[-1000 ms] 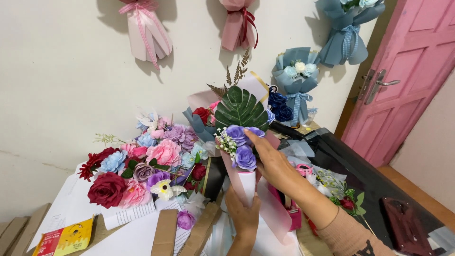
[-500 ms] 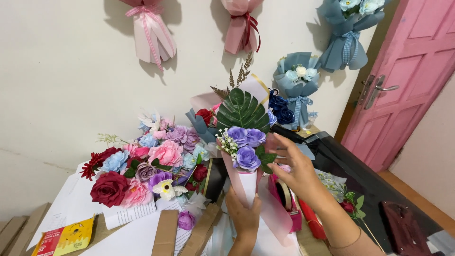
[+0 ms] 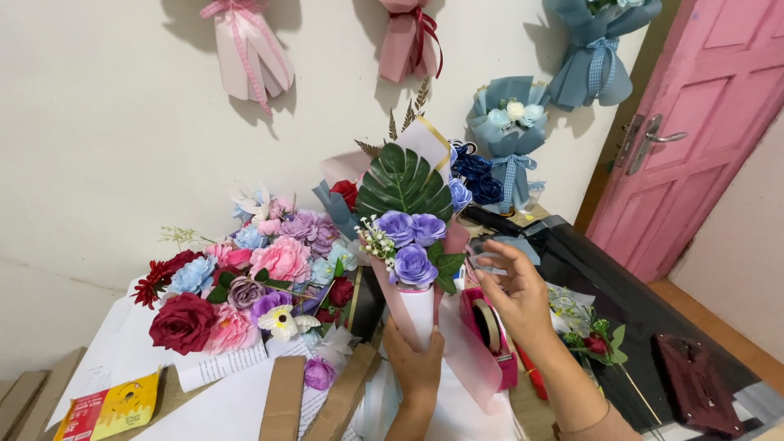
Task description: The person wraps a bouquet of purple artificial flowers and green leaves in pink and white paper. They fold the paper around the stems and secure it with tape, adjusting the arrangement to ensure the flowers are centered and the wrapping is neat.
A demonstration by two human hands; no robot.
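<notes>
A small bouquet [image 3: 412,269] is gripped at its white paper cone by the left hand [image 3: 415,367], fingers wrapped shut around the stem, held upright at centre frame. Three purple fabric roses are counted in it, plus one glossy ribbed green leaf [image 3: 403,181] at 12 o'clock and matte pink wrap. The right hand [image 3: 513,292] is held at 3 o'clock of the bouquet, fingers spread, nothing pinched (just above a pink tape dispenser [image 3: 488,333]). Loose fabric flowers [image 3: 237,286] are piled on the surface at 9 o'clock.

Flower pile [image 3: 245,282] lies left of bouquet [image 3: 408,245], tape dispenser [image 3: 488,327] right.
</notes>
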